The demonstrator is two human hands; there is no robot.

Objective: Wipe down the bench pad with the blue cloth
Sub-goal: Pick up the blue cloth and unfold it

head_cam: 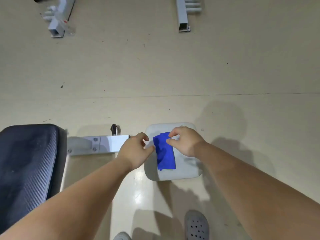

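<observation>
Nearest my feed, two bare forearms reach down and forward. The right hand has its thumb and forefinger curled at the upper right edge of the folded bright blue cloth; the thumb tip overlaps the fabric, but I cannot tell whether it is pinching it. The left hand sits just beside the cloth's left edge, thumb tip at the fabric, fingers loosely curled with nothing between them.

The cloth lies flat on a pale grey square seat with rounded corners, which stands on the cream floor. Left of it I see a white metal frame bar with bolts, a small dark wheel just behind it, and then the black padded bench pad with ribbed sides, well apart from the cloth. A grey perforated clog shows at the bottom edge. Far ahead, two white square-tube frame pieces rest on the floor.
</observation>
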